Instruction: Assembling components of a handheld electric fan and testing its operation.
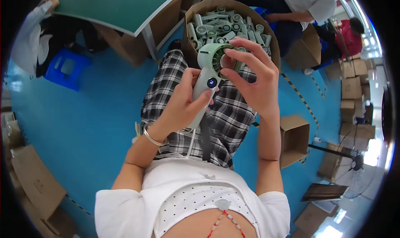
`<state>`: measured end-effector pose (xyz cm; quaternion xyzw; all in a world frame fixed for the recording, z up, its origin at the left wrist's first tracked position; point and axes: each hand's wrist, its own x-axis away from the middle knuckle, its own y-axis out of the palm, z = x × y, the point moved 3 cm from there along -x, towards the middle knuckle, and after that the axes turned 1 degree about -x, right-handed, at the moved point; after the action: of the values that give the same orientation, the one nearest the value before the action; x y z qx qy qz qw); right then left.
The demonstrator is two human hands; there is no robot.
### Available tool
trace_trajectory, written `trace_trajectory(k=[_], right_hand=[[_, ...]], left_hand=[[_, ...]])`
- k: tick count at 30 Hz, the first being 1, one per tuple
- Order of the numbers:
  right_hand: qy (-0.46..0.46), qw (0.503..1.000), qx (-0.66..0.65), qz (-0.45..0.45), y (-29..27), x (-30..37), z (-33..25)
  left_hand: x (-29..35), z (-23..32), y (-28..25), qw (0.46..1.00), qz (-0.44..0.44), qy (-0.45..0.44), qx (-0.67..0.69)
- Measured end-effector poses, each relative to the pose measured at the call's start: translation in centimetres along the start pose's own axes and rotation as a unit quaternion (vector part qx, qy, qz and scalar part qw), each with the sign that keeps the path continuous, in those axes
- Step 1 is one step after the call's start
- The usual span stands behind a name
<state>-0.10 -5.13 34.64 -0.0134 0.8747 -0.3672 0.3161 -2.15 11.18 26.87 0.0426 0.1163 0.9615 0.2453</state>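
A pale green handheld fan (pixel 203 84) is raised above my lap, tilted with its round head (pixel 207 59) up and away from me. My left hand (pixel 182 99) is wrapped round its handle, the thumb below a small round lit display (pixel 211 82). Thumb and fingertips of my right hand (pixel 259 77) grip the rim of the head, curved round its open front. Ribs show inside the head; whether a separate ring is between my right fingers I cannot tell. A white cable (pixel 191 143) runs down from near the handle's lower end.
Just beyond my knees stands a large carton (pixel 192 56) full of similar fans (pixel 227 26). A green-topped table (pixel 112 6) is at far left, near a blue stool (pixel 66 69). Other people sit around. An open carton (pixel 294 141) and a standing fan (pixel 356 163) are at right.
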Motion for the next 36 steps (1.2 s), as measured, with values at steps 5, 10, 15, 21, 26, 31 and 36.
trace_trajectory(k=[5,10,15,21,26,31,36], right_hand=[[-0.023,0.998,-0.052,-0.021,1.5,-0.5,0.9],[0.003,0.998,-0.058,-0.026,3.4,0.2,1.8],[-0.002,1.0,-0.017,-0.012,3.9,0.5,3.3],[0.042,0.995,-0.081,-0.039,3.6,-0.1,3.9],[0.087,0.975,-0.203,0.014,3.5,1.2,6.3],[0.299,0.89,-0.328,0.105,6.8,5.6,12.2],[0.451,0.826,-0.33,0.069,15.0,14.4,20.2]], left_hand=[[0.3,-0.5,-1.2,0.996,0.03,0.003,-0.081],[0.4,-2.2,-1.6,0.996,0.052,-0.006,-0.074],[-1.0,-4.1,-2.0,0.999,0.026,-0.005,-0.04],[-2.1,-4.2,-2.0,0.996,0.017,-0.012,0.085],[-2.2,-4.5,-1.9,0.983,0.018,-0.031,0.179],[-2.7,-4.8,-2.8,0.98,0.077,-0.048,0.18],[-2.9,-1.5,-3.8,0.983,0.106,-0.02,0.151]])
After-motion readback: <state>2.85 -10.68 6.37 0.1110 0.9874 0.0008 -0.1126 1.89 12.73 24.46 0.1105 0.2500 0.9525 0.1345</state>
